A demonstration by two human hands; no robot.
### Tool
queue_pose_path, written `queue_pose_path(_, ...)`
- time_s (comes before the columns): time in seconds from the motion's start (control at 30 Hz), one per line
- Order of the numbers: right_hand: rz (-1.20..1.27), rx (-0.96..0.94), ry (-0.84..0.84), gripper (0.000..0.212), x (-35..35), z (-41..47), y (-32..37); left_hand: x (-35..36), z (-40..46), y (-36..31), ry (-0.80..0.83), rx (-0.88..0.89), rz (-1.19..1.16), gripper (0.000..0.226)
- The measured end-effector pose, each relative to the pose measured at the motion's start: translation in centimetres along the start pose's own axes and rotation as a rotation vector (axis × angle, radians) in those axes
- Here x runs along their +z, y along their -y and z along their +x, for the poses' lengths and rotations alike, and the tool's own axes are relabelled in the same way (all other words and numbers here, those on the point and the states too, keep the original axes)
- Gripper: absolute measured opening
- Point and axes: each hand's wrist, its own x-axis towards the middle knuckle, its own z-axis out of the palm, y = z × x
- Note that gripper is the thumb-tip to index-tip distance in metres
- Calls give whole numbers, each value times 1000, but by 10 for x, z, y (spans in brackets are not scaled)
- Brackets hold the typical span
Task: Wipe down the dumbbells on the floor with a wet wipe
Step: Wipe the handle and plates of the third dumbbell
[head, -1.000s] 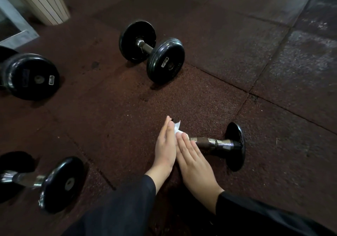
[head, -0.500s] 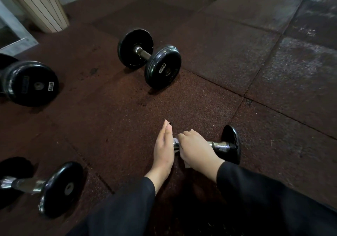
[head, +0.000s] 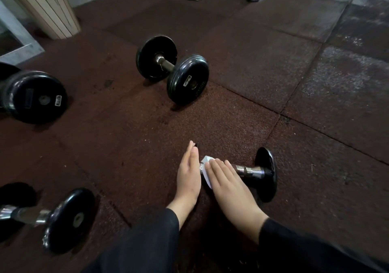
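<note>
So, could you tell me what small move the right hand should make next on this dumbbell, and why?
Probably slide the right hand and the wet wipe along the handle toward the far plate. The wipe sits under the flat fingers at the near end, beside the left hand, and the chrome stretch next to that plate lies bare.

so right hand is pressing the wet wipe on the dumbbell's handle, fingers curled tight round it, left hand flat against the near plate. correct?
Not quite. In the head view the right hand lies with fingers straight over the wet wipe on the dumbbell handle, not curled. The left hand is flat at the near end, as said.
</note>
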Motion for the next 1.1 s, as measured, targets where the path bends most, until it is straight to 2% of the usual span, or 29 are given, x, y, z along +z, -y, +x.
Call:
queue_pose_path(0.07, -80, -68, -82, 50, 12, -20, -11, 0, -1, 1, -2, 4, 0, 44)
queue_pose_path(0.17, -32, -48, -36, 54, 10, -16, -7, 1, 0, 1, -11, -6, 7, 44)
queue_pose_path(0.23, 18, -44, 9, 48, 3, -9, 4, 2, 2, -1, -18, -21, 0, 45)
queue_pose_path(0.33, -71, -21, -55, 47, -6, -9, -2, 2, 3, -3, -29, -22, 3, 45)
queue_pose_path(0.4, -108, 107, -46, 45, -12, -15, -13, 3, 3, -4, -35, -22, 9, 45)
queue_pose_path(0.53, -80, 326, 106, 34, -27, -4, -17, 4, 3, -4, -51, -33, 7, 46)
queue_pose_path(0.63, -118, 234, 128, 50, -26, 14, -11, 5, 4, -6, -54, -38, 18, 45)
queue_pose_path(0.73, -162, 179, 141, 43, -23, 15, -5, 4, 5, -6, -54, -44, 26, 46)
queue_pose_path(0.9, -294, 289, 227, 49, -28, 5, -13, 4, 2, -5, -55, -23, 46, 46)
queue_pose_path(1.0, -200, 176, 304, 36, -34, 18, -17, 4, 5, -6, -59, -34, 62, 47)
queue_pose_path(1.1, -240, 110, 247, 40, -29, 12, -6, 5, 6, -7, -64, -41, 64, 47)
